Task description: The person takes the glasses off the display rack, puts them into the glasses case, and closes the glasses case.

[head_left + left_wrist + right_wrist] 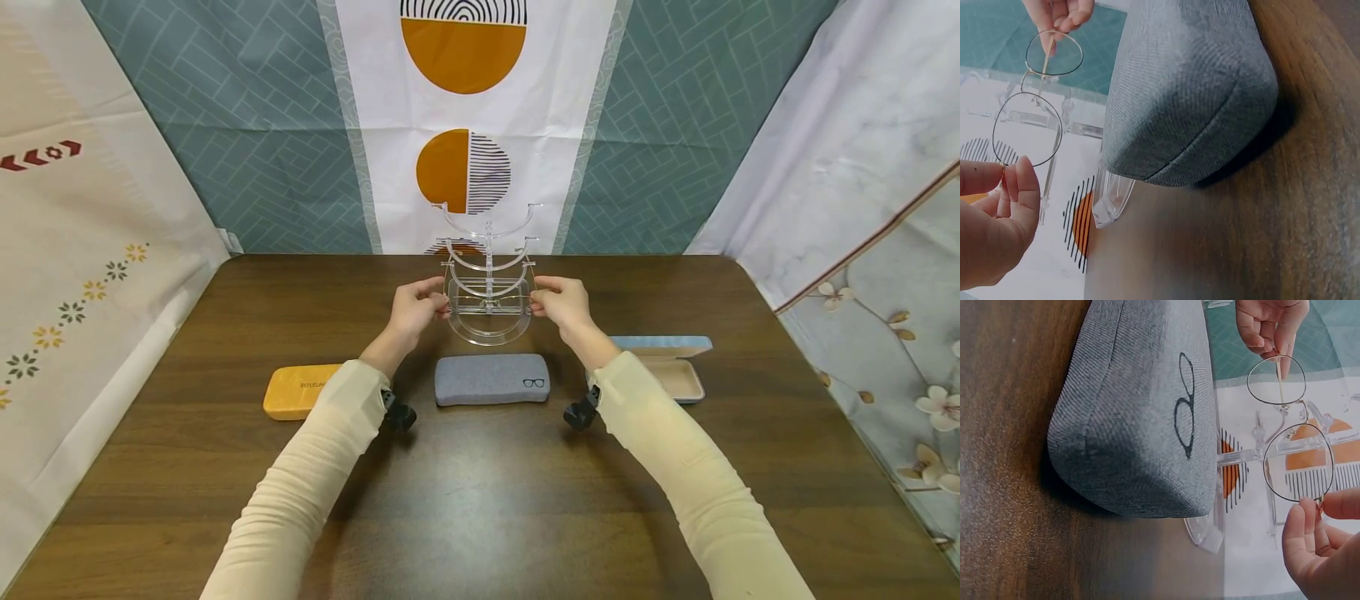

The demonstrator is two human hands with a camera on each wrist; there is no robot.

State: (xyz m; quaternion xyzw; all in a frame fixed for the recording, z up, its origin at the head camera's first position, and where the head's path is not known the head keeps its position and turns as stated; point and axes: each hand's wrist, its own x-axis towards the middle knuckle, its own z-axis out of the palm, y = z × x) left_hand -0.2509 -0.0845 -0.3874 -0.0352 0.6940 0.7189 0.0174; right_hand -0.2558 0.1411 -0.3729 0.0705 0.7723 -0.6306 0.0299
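A pair of thin-rimmed round glasses point(1027, 129) is stretched between both hands, level and with its temples spread. My left hand point(415, 310) pinches one side of the frame near the hinge between thumb and fingers. On the opposite side, my right hand point(564, 304) pinches the other end the same way. Directly at the glasses stands a clear plastic display rack point(489, 271) with several curved arms; whether the glasses touch it I cannot tell. Below the hands lies a closed grey glasses case point(492, 381) with a small spectacles print.
A yellow glasses case point(300, 392) lies at the left, partly behind the left sleeve. At the right, a blue case point(675, 379) stands with its lid up, showing a pale lining. Patterned cloth point(285, 167) hangs behind the brown table point(480, 517).
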